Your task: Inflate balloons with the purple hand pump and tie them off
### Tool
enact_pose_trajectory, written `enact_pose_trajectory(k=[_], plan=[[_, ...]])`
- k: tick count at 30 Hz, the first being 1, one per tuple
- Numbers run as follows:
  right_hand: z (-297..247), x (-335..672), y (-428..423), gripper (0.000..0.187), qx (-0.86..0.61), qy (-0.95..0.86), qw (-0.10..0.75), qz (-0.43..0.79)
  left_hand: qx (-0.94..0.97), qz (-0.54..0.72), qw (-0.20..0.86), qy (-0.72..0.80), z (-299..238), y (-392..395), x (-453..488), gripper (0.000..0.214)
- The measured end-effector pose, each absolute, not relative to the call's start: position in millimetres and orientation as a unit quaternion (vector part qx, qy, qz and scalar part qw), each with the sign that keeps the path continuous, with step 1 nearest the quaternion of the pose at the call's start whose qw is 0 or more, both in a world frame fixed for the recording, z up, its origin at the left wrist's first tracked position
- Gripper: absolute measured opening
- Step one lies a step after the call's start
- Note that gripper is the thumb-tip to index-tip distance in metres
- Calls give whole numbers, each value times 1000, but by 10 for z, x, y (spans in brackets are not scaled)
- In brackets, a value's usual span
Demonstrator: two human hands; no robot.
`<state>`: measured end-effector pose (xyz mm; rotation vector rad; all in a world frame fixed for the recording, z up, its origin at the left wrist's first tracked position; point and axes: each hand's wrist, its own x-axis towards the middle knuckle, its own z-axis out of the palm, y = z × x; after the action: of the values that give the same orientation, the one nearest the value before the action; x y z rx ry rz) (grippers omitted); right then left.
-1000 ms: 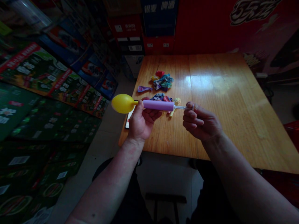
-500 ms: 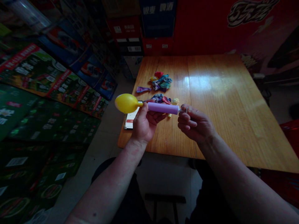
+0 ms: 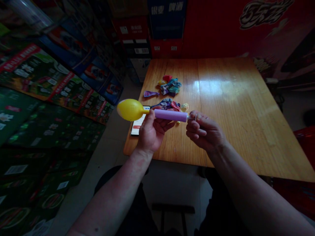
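Plunger (image 3: 189, 117) pushed deeper into purple pump (image 3: 171, 115), hands (image 3: 150, 134) (image 3: 209, 131) curled around both, yellow balloon (image 3: 130, 109) part-hiding phone (image 3: 136, 128), limp balloons (image 3: 166, 103) behind

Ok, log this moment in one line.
left hand: holds purple pump | right hand: holds handle | yellow balloon: inflated, at pump's end | phone, limp balloons: on table

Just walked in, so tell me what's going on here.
A person's left hand holds a pump with a swollen yellow balloon at its end. The right hand grips the pump's handle, which is nearly all the way in. Limp balloons and a phone lie on the table.
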<state>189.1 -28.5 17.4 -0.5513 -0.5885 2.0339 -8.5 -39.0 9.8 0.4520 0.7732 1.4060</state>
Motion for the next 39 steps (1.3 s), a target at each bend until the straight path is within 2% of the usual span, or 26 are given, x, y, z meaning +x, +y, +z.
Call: enact_pose_trajectory(k=[14, 20, 25, 39], plan=[[203, 1927, -207, 11, -254, -246, 451, 819, 150, 622, 685, 347, 43, -278, -97, 32], [266, 2030, -224, 7, -260, -258, 473, 801, 153, 655, 647, 359, 71, -242, -184, 40], [175, 1908, -281, 12, -252, -248, 470, 809, 155, 620, 691, 339, 38, -359, -29, 35], [243, 2024, -222, 8, -268, -260, 455, 808, 132, 621, 685, 357, 65, -251, -75, 33]])
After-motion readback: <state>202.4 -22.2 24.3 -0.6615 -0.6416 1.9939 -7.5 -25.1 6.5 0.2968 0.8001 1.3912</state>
